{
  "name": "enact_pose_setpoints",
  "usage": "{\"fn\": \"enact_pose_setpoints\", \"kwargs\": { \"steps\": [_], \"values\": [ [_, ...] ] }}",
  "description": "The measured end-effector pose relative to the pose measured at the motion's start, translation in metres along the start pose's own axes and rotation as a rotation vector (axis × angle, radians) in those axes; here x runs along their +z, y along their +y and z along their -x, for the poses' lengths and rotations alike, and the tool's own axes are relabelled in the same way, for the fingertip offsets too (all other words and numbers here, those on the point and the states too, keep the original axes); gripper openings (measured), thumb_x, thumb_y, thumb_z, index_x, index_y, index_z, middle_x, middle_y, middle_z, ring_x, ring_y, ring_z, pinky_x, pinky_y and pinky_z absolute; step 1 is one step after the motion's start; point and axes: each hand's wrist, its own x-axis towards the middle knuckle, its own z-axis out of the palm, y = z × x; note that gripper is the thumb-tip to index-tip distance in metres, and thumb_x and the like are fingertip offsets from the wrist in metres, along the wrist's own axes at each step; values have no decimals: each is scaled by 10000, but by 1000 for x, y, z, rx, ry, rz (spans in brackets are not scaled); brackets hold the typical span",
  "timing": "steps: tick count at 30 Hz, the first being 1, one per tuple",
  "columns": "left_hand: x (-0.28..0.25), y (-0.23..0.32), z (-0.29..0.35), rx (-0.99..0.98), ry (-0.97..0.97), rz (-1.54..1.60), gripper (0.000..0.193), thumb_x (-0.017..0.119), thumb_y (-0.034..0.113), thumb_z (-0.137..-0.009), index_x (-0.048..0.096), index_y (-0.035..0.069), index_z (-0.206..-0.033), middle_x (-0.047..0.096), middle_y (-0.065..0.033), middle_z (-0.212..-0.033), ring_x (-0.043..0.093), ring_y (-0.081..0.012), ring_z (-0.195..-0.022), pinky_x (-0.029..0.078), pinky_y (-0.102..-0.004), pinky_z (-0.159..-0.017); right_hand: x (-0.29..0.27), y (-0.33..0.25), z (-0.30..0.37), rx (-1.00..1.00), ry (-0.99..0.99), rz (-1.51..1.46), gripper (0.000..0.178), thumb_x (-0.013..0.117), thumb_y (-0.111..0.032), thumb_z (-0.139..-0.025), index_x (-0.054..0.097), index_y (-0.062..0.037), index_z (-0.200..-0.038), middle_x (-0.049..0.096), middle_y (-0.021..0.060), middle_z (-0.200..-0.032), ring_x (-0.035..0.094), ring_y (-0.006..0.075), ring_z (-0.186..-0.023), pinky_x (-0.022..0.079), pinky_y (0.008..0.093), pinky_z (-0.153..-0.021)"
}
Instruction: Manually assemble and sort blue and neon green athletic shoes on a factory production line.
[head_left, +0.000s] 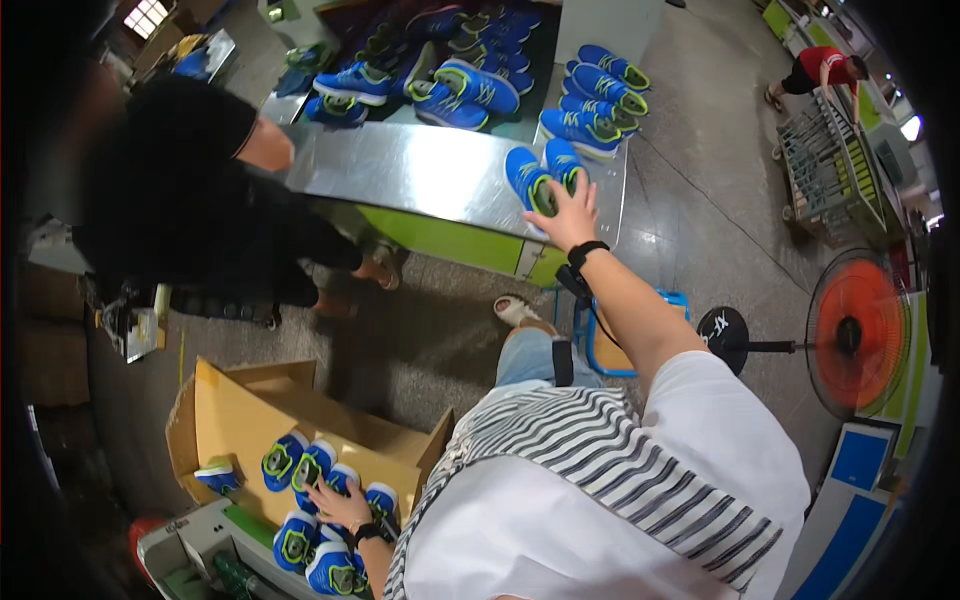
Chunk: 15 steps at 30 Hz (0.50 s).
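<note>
At the near right corner of the metal-topped table (400,165), my right hand (572,212) grips a pair of blue sneakers (527,172) with lime-green linings by their heel ends. The pair rests on the tabletop, toes pointing away from me. Low on the left, my left hand (345,508) has its fingers curled at the collar of a blue sneaker (316,462). That shoe sits among several alike in an open cardboard box (235,385). My palm side and part of the grip there are hidden.
More blue sneakers (475,85) crowd the dark belt behind the metal top, with a row (600,95) at its right edge. Someone in dark clothes (200,190) stands close on the left. A floor fan (850,335) and a blue-framed stool (610,350) are at right.
</note>
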Motion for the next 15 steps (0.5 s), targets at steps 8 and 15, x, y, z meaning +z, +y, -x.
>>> {"fn": "enact_pose_setpoints", "kwargs": {
  "steps": [8, 15],
  "values": [
    [-16, 112, -23, 261, 115, 256, 574, 743, 215, -778, 560, 13, -1283, 275, -330, -1499, 283, -487, -1376, 255, -529, -1128, -5, 22, -71, 138, -337, 71, 809, 853, -435, -607, 557, -145, -1303, 139, 138, -1584, 205, 504, -1386, 363, 648, -1016],
    [-48, 377, -28, 797, -36, 543, 525, 744, 161, -752, 591, 66, -1246, 267, -274, -1528, 258, -475, -1394, 230, -515, -1147, -37, 101, -115, -419, -470, 219, 699, 884, -301, -497, 633, -107, -1120, 322, 166, -1476, 318, 494, -1318, 386, 592, -999]
  ]
}}
